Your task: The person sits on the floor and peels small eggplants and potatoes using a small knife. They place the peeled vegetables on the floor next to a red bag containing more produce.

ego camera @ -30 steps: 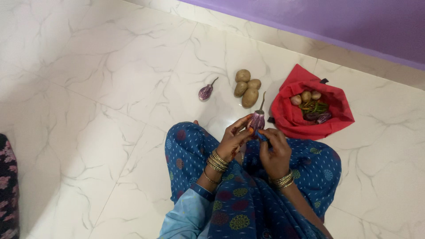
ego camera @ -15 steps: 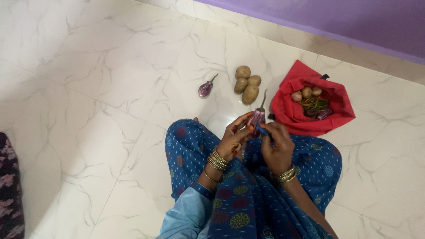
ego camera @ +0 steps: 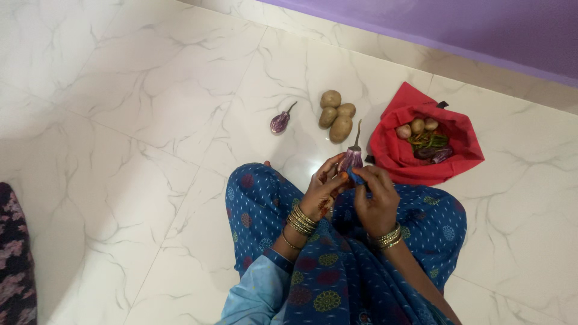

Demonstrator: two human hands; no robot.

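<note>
Head view, nearest first: blue patterned cloth covers the lap and crossed knees, and the lower edge of the frame cuts off both forearms. Gold bangles ring each wrist. The left hand (ego camera: 318, 194) rises from the lap with its fingers (ego camera: 332, 164) curled around a small purple striped eggplant (ego camera: 351, 159), which stands upright above the knees with its long stalk pointing away from the body. The right hand (ego camera: 375, 202) is closed around a small blue tool (ego camera: 357, 177) whose tip meets the lower side of the eggplant; the fist hides nearly all of the tool, so its kind and any blade cannot be made out. Where tool and eggplant meet is too small to read clearly.

At the left edge, a dark cloth with pink flowers (ego camera: 15, 265) is cut off by the frame. Beyond the knees, on the white marble floor (ego camera: 120, 120), a second small eggplant (ego camera: 279, 121) lies alone on its side. Just to its right sit four potatoes (ego camera: 336, 115) bunched together and touching. Right of these, an open red cloth bag (ego camera: 409, 162) lies on the floor, holding a few more potatoes, green chillies or beans, and a dark purple vegetable, all heaped and partly hidden by the bag's folds. Farthest off, a purple wall (ego camera: 481, 30) runs across the top right corner.
</note>
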